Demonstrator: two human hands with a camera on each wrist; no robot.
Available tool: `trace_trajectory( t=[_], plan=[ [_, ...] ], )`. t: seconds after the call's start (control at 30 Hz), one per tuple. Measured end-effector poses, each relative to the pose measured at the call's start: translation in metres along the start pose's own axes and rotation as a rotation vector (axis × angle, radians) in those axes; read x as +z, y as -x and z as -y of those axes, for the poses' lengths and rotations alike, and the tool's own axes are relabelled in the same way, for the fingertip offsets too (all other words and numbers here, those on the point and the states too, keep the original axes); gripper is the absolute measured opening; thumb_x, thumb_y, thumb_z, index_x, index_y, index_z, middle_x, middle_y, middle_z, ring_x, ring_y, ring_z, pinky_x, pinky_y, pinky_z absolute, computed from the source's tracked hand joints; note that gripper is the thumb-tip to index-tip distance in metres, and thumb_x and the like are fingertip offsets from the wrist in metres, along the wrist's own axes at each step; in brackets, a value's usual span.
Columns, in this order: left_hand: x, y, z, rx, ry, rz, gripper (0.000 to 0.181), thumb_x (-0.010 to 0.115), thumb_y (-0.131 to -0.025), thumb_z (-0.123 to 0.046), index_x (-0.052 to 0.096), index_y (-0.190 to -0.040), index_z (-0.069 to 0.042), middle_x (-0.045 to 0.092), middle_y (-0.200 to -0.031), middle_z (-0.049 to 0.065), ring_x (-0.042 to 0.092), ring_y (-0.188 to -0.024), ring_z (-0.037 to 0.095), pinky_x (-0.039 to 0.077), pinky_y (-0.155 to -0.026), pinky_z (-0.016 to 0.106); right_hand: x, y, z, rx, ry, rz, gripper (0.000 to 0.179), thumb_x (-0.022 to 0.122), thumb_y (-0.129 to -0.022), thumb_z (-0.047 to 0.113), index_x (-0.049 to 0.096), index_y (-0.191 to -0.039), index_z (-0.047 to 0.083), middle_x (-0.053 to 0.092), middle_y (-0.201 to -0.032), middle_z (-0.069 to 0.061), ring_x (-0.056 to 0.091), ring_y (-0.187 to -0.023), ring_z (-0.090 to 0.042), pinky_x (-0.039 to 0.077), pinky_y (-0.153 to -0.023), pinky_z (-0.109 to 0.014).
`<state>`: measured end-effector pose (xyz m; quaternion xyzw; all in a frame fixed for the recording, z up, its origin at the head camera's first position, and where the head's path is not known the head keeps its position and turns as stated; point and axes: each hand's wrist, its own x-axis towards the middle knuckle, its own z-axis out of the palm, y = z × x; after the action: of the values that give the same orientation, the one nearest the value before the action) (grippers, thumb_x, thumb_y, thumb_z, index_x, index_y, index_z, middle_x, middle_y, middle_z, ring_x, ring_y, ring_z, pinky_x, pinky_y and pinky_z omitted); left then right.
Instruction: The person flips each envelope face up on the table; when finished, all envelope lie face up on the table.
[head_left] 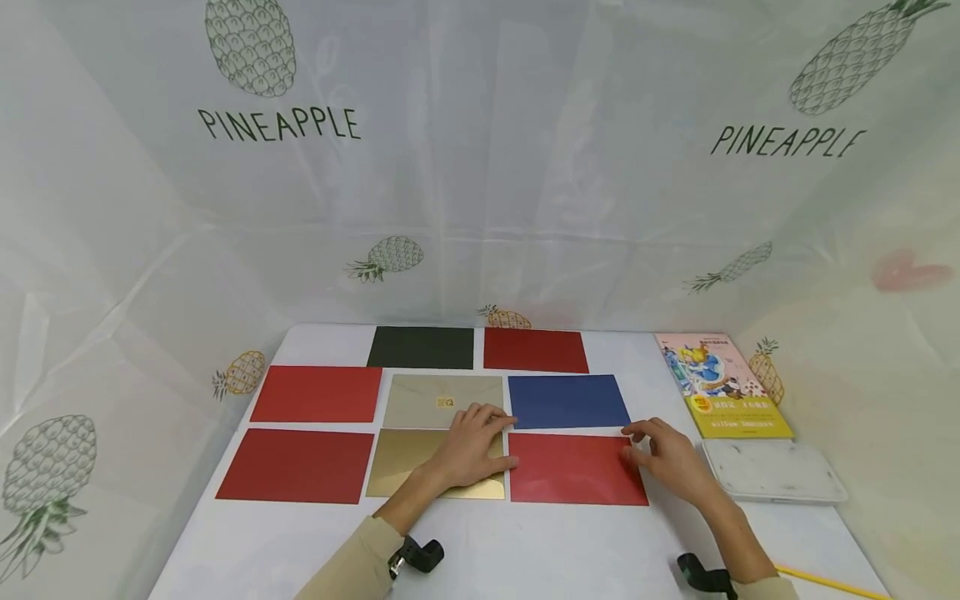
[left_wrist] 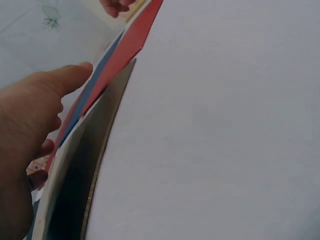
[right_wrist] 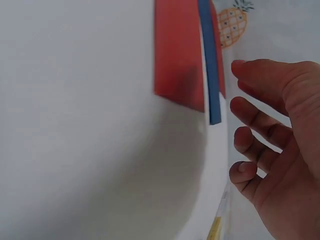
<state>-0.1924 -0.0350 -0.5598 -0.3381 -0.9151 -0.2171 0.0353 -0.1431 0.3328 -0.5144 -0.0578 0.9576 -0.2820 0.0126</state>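
A glossy red card (head_left: 572, 487), thin and rectangular, lies flat at the front right of the layout. At its left edge is my left hand (head_left: 471, 446), fingers extended and thumb apart, over a shiny gold card (head_left: 397, 467). My right hand (head_left: 670, 462) is at the red card's upper right corner, fingers loosely bent; the right wrist view shows nothing between the thumb (right_wrist: 265, 75) and fingers. Behind the red card lies a blue card (head_left: 570, 402). A beige envelope (head_left: 412, 392) with a small gold sticker lies beyond the left hand.
Two more red cards (head_left: 315, 394) lie at the left. A dark green card (head_left: 423, 347) and another red card (head_left: 532, 350) form the back row. At the right are a picture book (head_left: 720, 383), a white flat case (head_left: 772, 471) and a yellow stick (head_left: 828, 581).
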Motion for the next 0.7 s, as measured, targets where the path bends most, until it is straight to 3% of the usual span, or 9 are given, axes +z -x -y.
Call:
trace_trajectory(
  t=[0.17, 0.37, 0.5, 0.6, 0.7],
  plan=[
    [-0.006, -0.014, 0.007, -0.003, 0.012, -0.029, 0.067, 0.065, -0.090, -0.058, 0.055, -0.145, -0.020, 0.054, -0.136, -0.003, 0.046, -0.123, 0.017, 0.039, -0.097, 0.043, -0.008, -0.009, 0.009, -0.018, 0.011, -0.045, 0.030, 0.076, -0.089, 0.017, 0.069, -0.118, 0.012, 0.065, -0.109, -0.006, 0.053, -0.086, -0.020, 0.050, -0.061, -0.022],
    [-0.015, -0.031, 0.015, -0.050, -0.001, 0.012, 0.070, 0.063, -0.091, -0.058, 0.050, -0.149, -0.021, 0.053, -0.144, 0.000, 0.045, -0.128, 0.019, 0.041, -0.100, 0.046, -0.011, -0.023, 0.015, -0.026, 0.022, -0.018, 0.036, 0.075, -0.091, 0.023, 0.067, -0.123, 0.008, 0.063, -0.118, -0.013, 0.055, -0.088, -0.023, 0.053, -0.063, -0.026],
    [-0.019, -0.043, 0.020, -0.063, -0.016, 0.042, 0.071, 0.062, -0.093, -0.056, 0.047, -0.151, -0.018, 0.050, -0.149, 0.002, 0.044, -0.132, 0.022, 0.039, -0.103, 0.049, -0.011, -0.034, 0.015, -0.026, 0.117, 0.003, 0.043, 0.075, -0.090, 0.026, 0.066, -0.128, 0.007, 0.061, -0.124, -0.019, 0.060, -0.100, -0.034, 0.059, -0.075, -0.040],
    [-0.021, -0.051, 0.025, -0.078, -0.051, 0.056, 0.073, 0.062, -0.093, -0.056, 0.045, -0.152, -0.017, 0.050, -0.150, 0.002, 0.044, -0.131, 0.023, 0.039, -0.102, 0.048, -0.010, -0.042, 0.012, -0.013, 0.200, 0.021, 0.050, 0.077, -0.089, 0.027, 0.064, -0.133, 0.007, 0.058, -0.130, -0.024, 0.057, -0.115, -0.043, 0.056, -0.085, -0.053],
    [-0.021, -0.057, 0.028, -0.106, -0.085, 0.077, 0.075, 0.061, -0.093, -0.058, 0.043, -0.153, -0.018, 0.050, -0.151, 0.001, 0.044, -0.130, 0.023, 0.038, -0.100, 0.046, -0.008, -0.049, 0.008, 0.012, 0.244, 0.059, 0.056, 0.078, -0.087, 0.028, 0.061, -0.136, 0.007, 0.055, -0.135, -0.027, 0.053, -0.121, -0.047, 0.054, -0.088, -0.057]
  ],
)
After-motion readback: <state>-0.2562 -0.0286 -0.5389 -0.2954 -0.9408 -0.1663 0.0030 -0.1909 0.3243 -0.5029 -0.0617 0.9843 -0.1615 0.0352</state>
